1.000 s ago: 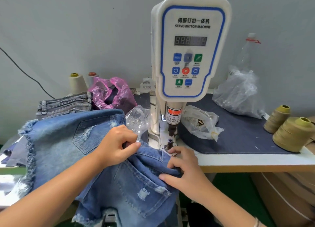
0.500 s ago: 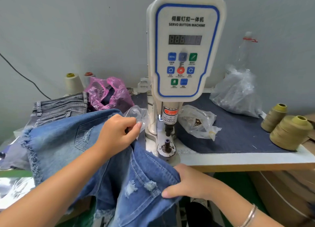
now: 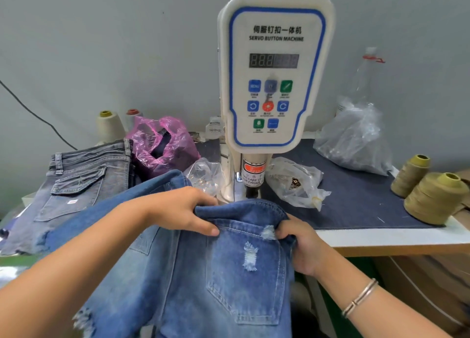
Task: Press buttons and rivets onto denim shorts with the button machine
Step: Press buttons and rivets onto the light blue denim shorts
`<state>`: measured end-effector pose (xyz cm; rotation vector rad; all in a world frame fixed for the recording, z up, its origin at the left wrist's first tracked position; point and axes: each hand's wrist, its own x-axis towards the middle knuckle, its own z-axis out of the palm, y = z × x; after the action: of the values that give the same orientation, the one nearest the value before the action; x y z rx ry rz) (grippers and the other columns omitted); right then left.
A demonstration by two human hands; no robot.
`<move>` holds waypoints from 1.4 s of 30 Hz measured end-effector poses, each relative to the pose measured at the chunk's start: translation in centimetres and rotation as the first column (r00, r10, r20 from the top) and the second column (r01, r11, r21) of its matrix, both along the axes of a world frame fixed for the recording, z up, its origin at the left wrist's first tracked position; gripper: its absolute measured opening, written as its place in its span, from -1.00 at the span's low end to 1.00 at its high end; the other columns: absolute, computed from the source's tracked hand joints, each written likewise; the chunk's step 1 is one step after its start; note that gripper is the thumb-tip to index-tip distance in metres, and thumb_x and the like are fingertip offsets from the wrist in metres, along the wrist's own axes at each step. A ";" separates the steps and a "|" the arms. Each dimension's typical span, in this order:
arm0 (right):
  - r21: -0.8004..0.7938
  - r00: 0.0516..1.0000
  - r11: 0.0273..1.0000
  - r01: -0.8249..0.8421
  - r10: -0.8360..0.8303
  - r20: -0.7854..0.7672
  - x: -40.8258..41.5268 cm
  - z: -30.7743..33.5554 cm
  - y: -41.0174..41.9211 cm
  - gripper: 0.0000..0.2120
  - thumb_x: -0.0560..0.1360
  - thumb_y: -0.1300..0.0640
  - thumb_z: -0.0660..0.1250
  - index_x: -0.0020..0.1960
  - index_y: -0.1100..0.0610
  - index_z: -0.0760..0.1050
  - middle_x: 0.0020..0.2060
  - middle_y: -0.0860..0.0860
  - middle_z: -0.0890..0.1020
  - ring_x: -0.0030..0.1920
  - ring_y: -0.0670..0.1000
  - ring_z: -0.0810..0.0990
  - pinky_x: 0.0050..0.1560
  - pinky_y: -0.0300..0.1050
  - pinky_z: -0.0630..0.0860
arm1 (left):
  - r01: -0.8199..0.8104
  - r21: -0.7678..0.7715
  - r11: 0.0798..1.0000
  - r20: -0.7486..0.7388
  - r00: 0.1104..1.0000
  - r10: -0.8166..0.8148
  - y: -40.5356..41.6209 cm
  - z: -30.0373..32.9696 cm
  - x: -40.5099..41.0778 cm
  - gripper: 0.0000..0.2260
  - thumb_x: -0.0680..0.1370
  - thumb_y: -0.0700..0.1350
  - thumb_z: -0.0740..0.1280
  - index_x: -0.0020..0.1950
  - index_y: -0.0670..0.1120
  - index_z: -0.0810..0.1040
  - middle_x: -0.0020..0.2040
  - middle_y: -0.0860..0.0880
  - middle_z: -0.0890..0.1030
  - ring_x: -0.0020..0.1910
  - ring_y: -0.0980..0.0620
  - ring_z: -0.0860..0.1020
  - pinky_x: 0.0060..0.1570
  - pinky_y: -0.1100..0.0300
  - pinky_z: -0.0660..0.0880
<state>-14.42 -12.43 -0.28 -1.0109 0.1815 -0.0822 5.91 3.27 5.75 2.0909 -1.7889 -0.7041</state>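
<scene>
Both hands grip the blue shorts (image 3: 229,274) at the waistband. The left hand (image 3: 178,210) and the right hand (image 3: 302,246) pinch it just under the button machine (image 3: 274,70).

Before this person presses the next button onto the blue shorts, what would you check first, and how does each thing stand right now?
1. Left hand gripping the blue shorts: ok.
2. Right hand gripping the waistband edge: ok.
3. Fingers away from the press head: ok, both hands sit in front of it.
4. Fabric lying flat on the lower die: cannot tell, the denim hides it.
5. Button loaded in the die: cannot tell.
6. Machine display lit: ok.
</scene>
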 end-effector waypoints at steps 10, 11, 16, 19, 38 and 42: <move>-0.083 0.948 0.996 -0.011 -0.016 -0.318 0.0 -1.2 -3.4 -0.77 0.14 0.11 0.52 -0.23 0.15 0.68 -0.20 0.12 0.69 -0.22 0.06 0.67 -0.17 -0.12 0.57 | -0.107 0.236 0.966 -0.296 0.939 0.176 -0.2 -2.1 0.4 -0.87 0.47 0.11 0.44 -0.03 0.14 0.60 -0.13 0.27 0.64 -0.04 0.30 0.60 0.01 0.35 0.47; -0.103 0.953 0.993 -0.055 0.022 -0.302 0.1 -1.2 -3.6 -0.65 0.14 0.07 0.56 -0.11 0.16 0.69 -0.11 0.13 0.69 -0.13 0.07 0.67 -0.10 -0.09 0.58 | -0.139 0.232 0.963 -0.274 0.940 0.202 -0.3 -2.4 0.1 -0.92 0.50 0.15 0.39 -0.12 0.19 0.61 -0.19 0.34 0.62 -0.13 0.40 0.57 -0.09 0.44 0.43; -0.272 0.946 0.929 -0.250 0.174 -0.274 1.1 -0.2 -5.1 -0.52 0.33 0.28 0.46 0.24 0.13 0.54 0.16 0.16 0.60 0.14 0.14 0.58 0.12 0.02 0.53 | -0.270 0.138 0.953 -0.350 0.887 0.303 -0.2 -3.4 0.3 -0.67 0.40 0.32 0.32 -0.02 0.16 0.65 0.00 0.17 0.68 0.06 0.20 0.60 0.25 0.11 0.43; -0.377 0.961 0.913 -0.153 0.048 -0.273 2.4 0.6 -5.8 -0.62 0.33 0.34 0.41 0.10 0.05 0.59 -0.03 0.03 0.69 -0.04 -0.01 0.66 -0.11 -0.19 0.56 | -0.307 0.089 0.948 -0.398 0.861 0.316 -0.2 -3.5 0.6 -0.64 0.45 0.21 0.33 0.19 0.12 0.60 0.19 0.17 0.61 0.21 0.20 0.53 0.36 0.10 0.33; -0.371 0.976 0.926 0.069 -0.140 -0.169 5.7 -0.6 -5.3 -0.59 0.38 0.19 0.38 0.23 0.08 0.50 0.08 0.08 0.66 0.03 0.01 0.66 -0.11 -0.21 0.57 | -0.318 0.070 0.945 -0.435 0.843 0.316 -1.7 -3.8 3.8 -0.71 0.48 -0.10 0.47 0.19 0.09 0.60 0.07 0.09 0.68 0.06 0.15 0.63 0.07 0.29 0.52; -0.369 0.982 0.928 0.056 -0.119 -0.149 5.5 -0.9 -5.7 -0.56 0.41 0.18 0.40 0.26 0.04 0.46 0.17 0.06 0.61 0.07 -0.01 0.64 -0.06 -0.21 0.56 | -0.325 0.103 0.940 -0.531 0.781 0.328 -1.7 -4.1 3.8 -0.73 0.51 -0.20 0.41 0.12 0.13 0.62 0.01 0.12 0.70 -0.01 0.18 0.65 -0.16 0.46 0.49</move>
<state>-8.88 -18.18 -1.22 -1.3823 0.3772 -0.1146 9.74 1.57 1.70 1.8736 -1.0804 -1.0648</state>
